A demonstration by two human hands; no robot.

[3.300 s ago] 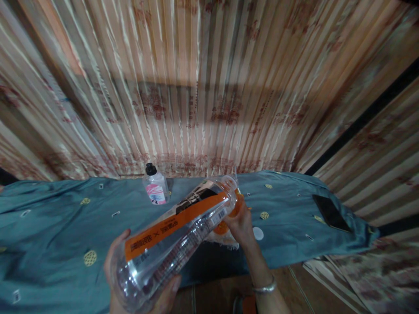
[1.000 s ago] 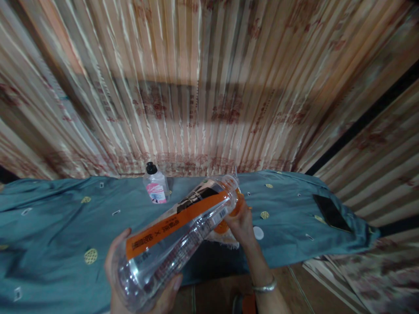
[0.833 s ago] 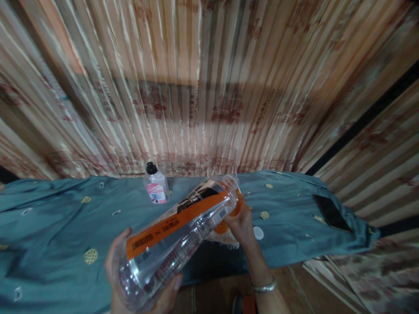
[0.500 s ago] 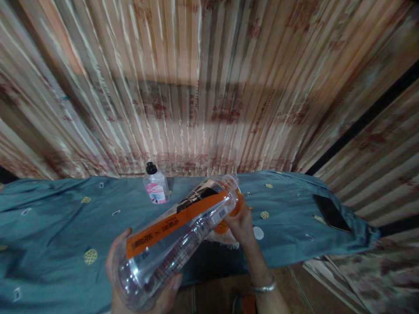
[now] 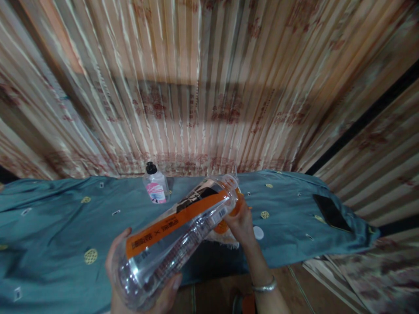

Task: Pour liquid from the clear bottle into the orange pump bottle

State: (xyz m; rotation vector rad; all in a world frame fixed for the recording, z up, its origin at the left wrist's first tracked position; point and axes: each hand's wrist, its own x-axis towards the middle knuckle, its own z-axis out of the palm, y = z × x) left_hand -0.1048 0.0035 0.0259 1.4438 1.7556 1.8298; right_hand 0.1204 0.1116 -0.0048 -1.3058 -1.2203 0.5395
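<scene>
A large clear plastic bottle (image 5: 178, 235) with an orange and black label is tilted in front of me, its base low on the left and its open-looking neck up on the right. My left hand (image 5: 147, 279) wraps round the base. Close under the neck, my right hand (image 5: 240, 222) is closed round an orange plastic object (image 5: 236, 207), whose shape is mostly hidden by the bottle and fingers. Beneath the bottle lies a pale fringed cloth (image 5: 225, 239) with more orange showing on it. A white round disc (image 5: 258, 233), perhaps a lid, rests beside my right wrist.
A small clear bottle (image 5: 156, 188) with a black cap and pink label stands at the back of the surface covered by a teal cloth (image 5: 65, 226). A black phone (image 5: 331, 212) lies at the right. Pleated curtains (image 5: 203, 96) hang behind.
</scene>
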